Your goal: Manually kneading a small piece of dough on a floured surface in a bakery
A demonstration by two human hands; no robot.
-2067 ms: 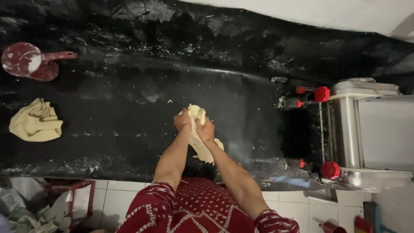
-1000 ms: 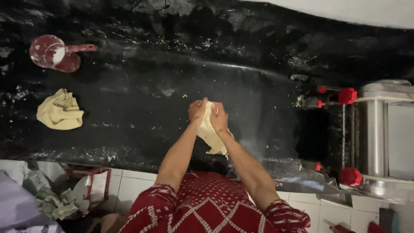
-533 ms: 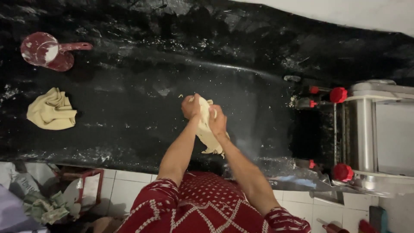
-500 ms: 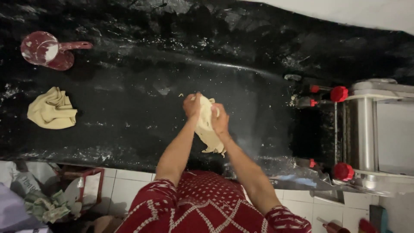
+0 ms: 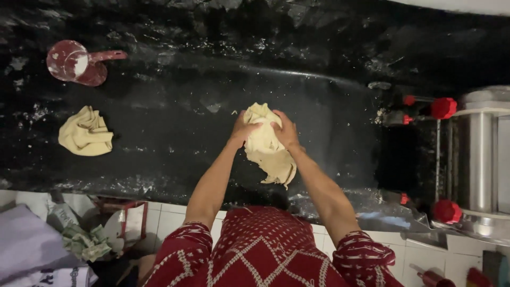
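Red scoop (image 5: pixel 74 62), 2nd dough lump (image 5: pixel 85 132) far left.

The dough (image 5: pixel 268 146) in my grip is pale yellow-cream. A second lump (image 5: pixel 85 132) has the same pale yellow. The desk (image 5: pixel 175 90) is glossy black, speckled and streaked with white flour. The scoop (image 5: pixel 78 61) is dull red, smeared white inside. My sleeves (image 5: pixel 183 250) are deep red with a cream diamond and zigzag pattern. The machine (image 5: pixel 481 159) is silver steel with bright red knobs (image 5: pixel 443 108). The tiles (image 5: pixel 175 220) below are white.
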